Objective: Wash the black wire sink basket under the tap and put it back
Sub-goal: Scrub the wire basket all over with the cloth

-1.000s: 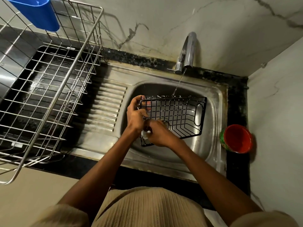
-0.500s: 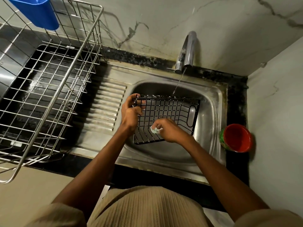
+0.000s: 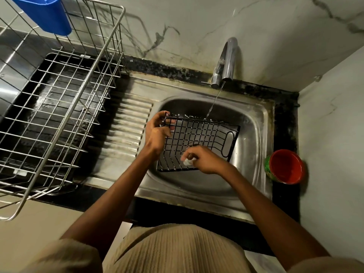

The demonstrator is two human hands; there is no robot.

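Water point(image 3: 213, 103) ran in a thin stream from the tap point(image 3: 226, 62) onto the far edge of the black wire basket point(image 3: 204, 134), which I saw held tilted over the steel sink point(image 3: 254, 138). The left hand point(image 3: 157, 133) gripped its left corner, fingers curled round the rim. The right hand point(image 3: 204, 160) pinched a small white scrubbing piece point(image 3: 188, 161) against the near wires, and a red cup point(image 3: 285, 166) stood right of the sink.

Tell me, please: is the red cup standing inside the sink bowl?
No, the red cup stands on the dark counter to the right of the sink, outside its rim.
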